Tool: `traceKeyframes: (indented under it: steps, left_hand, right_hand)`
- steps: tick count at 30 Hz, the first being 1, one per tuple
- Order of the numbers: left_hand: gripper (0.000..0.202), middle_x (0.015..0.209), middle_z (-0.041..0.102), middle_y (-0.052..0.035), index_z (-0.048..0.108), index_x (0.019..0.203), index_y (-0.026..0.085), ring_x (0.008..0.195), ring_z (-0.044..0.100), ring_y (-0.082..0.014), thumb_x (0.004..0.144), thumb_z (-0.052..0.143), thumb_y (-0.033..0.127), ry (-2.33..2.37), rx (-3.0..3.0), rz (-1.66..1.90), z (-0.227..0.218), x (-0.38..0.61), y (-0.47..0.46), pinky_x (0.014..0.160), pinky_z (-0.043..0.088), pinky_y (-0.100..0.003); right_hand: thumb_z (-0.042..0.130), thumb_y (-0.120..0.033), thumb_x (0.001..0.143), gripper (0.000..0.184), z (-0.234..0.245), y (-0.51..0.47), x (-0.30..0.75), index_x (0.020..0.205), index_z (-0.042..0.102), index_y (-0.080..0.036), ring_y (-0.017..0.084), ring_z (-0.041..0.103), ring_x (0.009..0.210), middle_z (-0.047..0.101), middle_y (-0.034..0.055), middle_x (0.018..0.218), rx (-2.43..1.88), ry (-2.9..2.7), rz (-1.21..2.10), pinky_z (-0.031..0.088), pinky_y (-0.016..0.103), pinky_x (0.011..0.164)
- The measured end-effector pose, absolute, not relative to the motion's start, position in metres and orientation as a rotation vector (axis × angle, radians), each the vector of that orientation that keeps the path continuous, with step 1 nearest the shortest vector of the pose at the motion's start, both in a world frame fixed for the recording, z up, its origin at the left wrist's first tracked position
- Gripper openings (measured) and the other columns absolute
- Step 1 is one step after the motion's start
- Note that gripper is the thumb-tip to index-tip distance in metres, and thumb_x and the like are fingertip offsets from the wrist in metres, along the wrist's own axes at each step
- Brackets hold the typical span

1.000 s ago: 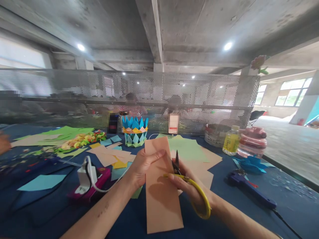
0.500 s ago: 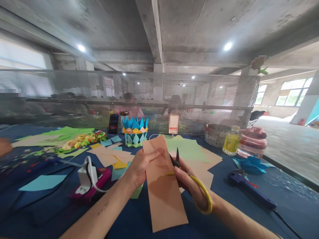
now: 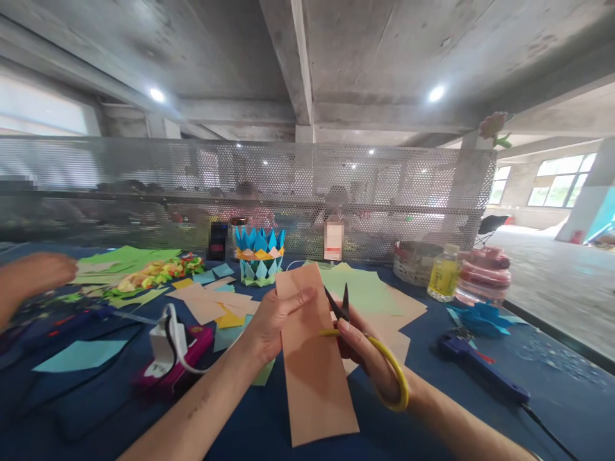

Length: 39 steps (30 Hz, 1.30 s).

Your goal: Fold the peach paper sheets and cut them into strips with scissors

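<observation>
My left hand pinches a long strip of peach paper near its upper end, thumb on the front face. In my right hand is a pair of scissors with yellow handles and dark blades. Its blades stand apart, pointing up beside the strip's right edge, and one yellow handle loop lies across the paper. Behind the strip lie sheets of light green paper and peach paper. The right fingers are partly hidden behind the strip.
A folded-paper basket stands behind my left hand. Left are a magenta power strip with a white charger and another person's hand. On the right are a blue glue gun, a yellow-labelled bottle and a pink jug.
The scissor blades have spread a little wider beside the strip. At the far left, the other person's hand has come further into view. My left hand keeps its hold.
</observation>
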State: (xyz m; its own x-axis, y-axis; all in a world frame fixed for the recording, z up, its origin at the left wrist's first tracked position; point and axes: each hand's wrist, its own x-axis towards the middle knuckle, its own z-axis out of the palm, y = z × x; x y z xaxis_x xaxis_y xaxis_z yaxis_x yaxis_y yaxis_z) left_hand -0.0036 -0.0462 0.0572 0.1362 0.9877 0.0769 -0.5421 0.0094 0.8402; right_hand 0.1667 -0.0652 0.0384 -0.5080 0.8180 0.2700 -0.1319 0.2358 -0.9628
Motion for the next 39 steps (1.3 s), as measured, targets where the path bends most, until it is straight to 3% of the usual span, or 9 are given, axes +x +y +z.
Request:
traceKeyframes:
  steps: [8,15,20,25,31,36,39]
  left_hand:
    - [0.021,0.081,0.074,-0.0108,0.070,0.084,0.010,0.068,0.069,-0.0217,0.066,0.077,0.019,0.669,0.866,1.337,0.061,-0.001,-0.050,0.068,0.055,-0.031]
    - [0.021,0.084,0.074,-0.0135,0.070,0.088,0.010,0.069,0.069,-0.0236,0.070,0.073,0.019,0.645,0.782,1.165,0.063,0.000,-0.048,0.070,0.055,-0.036]
    - [0.024,0.083,0.073,-0.0124,0.069,0.087,0.011,0.069,0.069,-0.0239,0.066,0.076,0.019,0.751,0.795,1.283,0.055,0.003,-0.044,0.069,0.055,-0.035]
    - [0.030,0.082,0.073,-0.0131,0.068,0.086,0.011,0.069,0.069,-0.0248,0.061,0.080,0.021,0.777,0.818,1.312,0.048,0.003,-0.041,0.070,0.054,-0.037]
    - [0.028,0.078,0.073,-0.0146,0.067,0.086,0.009,0.066,0.069,-0.0261,0.064,0.077,0.022,0.805,0.837,1.247,0.045,-0.005,-0.035,0.069,0.054,-0.038]
    - [0.026,0.075,0.073,-0.0126,0.066,0.083,0.010,0.063,0.069,-0.0244,0.064,0.077,0.023,0.825,0.829,1.305,0.044,-0.009,-0.031,0.068,0.054,-0.037]
    - [0.025,0.075,0.073,-0.0115,0.066,0.083,0.010,0.064,0.069,-0.0226,0.063,0.078,0.021,0.817,0.836,1.299,0.043,-0.008,-0.031,0.069,0.055,-0.035]
  right_hand:
    - [0.051,-0.053,0.086,0.052,0.042,-0.070,0.168,0.129,0.044,-0.026,0.016,0.059,0.072,0.059,0.0058,0.095,-0.669,-1.649,1.422,0.049,0.039,0.081]
    - [0.054,-0.054,0.084,0.057,0.047,-0.072,0.166,0.132,0.041,-0.027,0.024,0.061,0.091,0.059,0.0100,0.113,-0.619,-1.565,1.517,0.047,0.040,0.083]
    - [0.060,-0.048,0.082,0.049,0.044,-0.070,0.165,0.123,0.047,-0.024,0.017,0.059,0.075,0.059,0.0033,0.090,-0.730,-1.525,1.549,0.046,0.030,0.070]
    - [0.072,-0.031,0.069,0.039,0.038,-0.062,0.166,0.101,0.051,-0.020,0.008,0.044,0.056,0.049,-0.0042,0.069,-0.836,-1.616,1.475,0.029,0.020,0.048]
    - [0.066,-0.025,0.069,0.028,0.036,-0.060,0.163,0.093,0.054,-0.018,0.006,0.034,0.046,0.042,-0.0077,0.056,-0.842,-1.639,1.553,0.022,0.022,0.044]
    - [0.068,-0.024,0.064,0.029,0.031,-0.062,0.160,0.089,0.054,-0.017,0.006,0.038,0.046,0.046,-0.0075,0.056,-0.849,-1.597,1.531,0.023,0.021,0.044]
    - [0.072,-0.033,0.065,0.034,0.028,-0.063,0.159,0.087,0.051,-0.019,0.007,0.045,0.048,0.049,-0.0068,0.059,-0.864,-1.496,1.566,0.027,0.020,0.045]
